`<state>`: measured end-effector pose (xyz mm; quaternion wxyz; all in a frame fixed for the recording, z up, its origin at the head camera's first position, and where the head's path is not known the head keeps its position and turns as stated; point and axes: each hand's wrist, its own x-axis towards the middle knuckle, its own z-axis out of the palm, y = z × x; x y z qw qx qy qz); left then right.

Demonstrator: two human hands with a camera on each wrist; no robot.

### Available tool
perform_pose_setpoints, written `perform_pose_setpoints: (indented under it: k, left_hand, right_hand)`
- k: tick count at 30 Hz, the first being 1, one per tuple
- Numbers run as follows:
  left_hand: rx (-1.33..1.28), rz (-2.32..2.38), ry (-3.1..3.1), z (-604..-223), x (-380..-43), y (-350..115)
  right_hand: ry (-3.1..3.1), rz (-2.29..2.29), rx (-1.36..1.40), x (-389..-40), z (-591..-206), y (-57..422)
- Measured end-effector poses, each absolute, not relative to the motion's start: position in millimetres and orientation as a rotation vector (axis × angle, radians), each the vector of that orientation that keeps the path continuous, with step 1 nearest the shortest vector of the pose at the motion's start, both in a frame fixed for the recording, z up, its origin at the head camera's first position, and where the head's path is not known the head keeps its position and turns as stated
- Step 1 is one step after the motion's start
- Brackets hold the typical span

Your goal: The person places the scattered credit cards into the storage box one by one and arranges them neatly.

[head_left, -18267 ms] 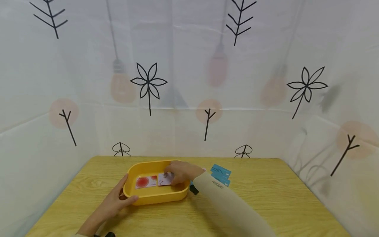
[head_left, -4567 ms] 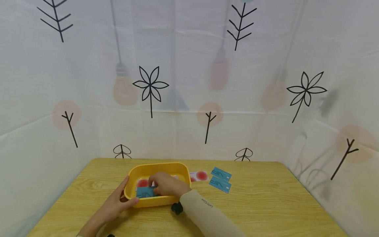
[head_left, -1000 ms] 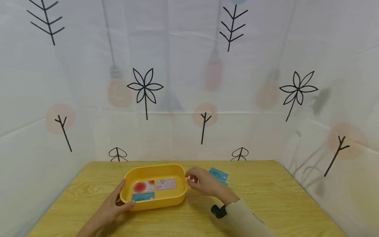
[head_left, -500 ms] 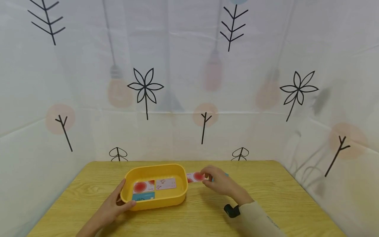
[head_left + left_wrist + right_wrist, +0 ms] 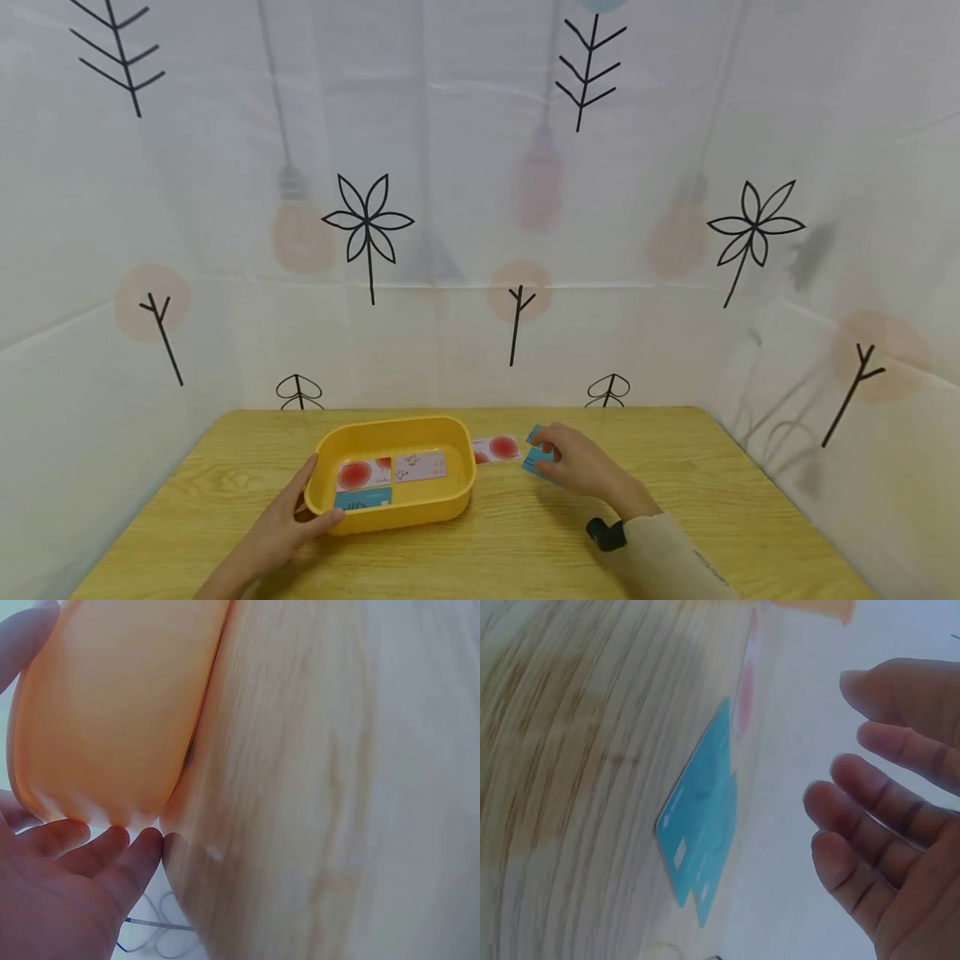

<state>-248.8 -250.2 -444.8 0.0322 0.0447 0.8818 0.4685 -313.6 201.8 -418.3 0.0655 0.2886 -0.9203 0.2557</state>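
Note:
My left hand (image 5: pixel 277 529) grips the left end of a yellow plastic tray (image 5: pixel 405 518); in the left wrist view several fingertips press against its wall (image 5: pixel 112 712). Inside lie a card with a red circle (image 5: pixel 363 474), a pale pink card (image 5: pixel 420 467) and, in front, a blue card (image 5: pixel 363 498). My right hand (image 5: pixel 581 467) hovers over two overlapping blue cards (image 5: pixel 697 802) on the table, partly hiding them in the head view. In the right wrist view its thumb and fingers stand apart, with nothing between them.
Another red-circle card (image 5: pixel 497 448) lies on the wooden table (image 5: pixel 480 558), between the tray's right end and the blue cards. A white printed curtain (image 5: pixel 450 350) hangs behind the table and along its sides.
Over the last second my right hand has moved right from the tray's edge to the blue cards, uncovering the red-circle card. The blue card handled earlier lies in the tray. My left hand stays put.

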Motion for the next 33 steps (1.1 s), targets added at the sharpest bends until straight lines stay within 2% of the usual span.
perform_pose_setpoints:
  k: [18, 33]
  left_hand:
    - [0.143, 1.444, 2.719, -446, -250, -250]
    - [0.146, 1.462, 2.710, -447, -250, -250]
  right_hand:
    - [-2.934, 0.755, 0.626, -325, -436, 224]
    - [-2.991, 0.696, 0.593, -328, -441, 228]
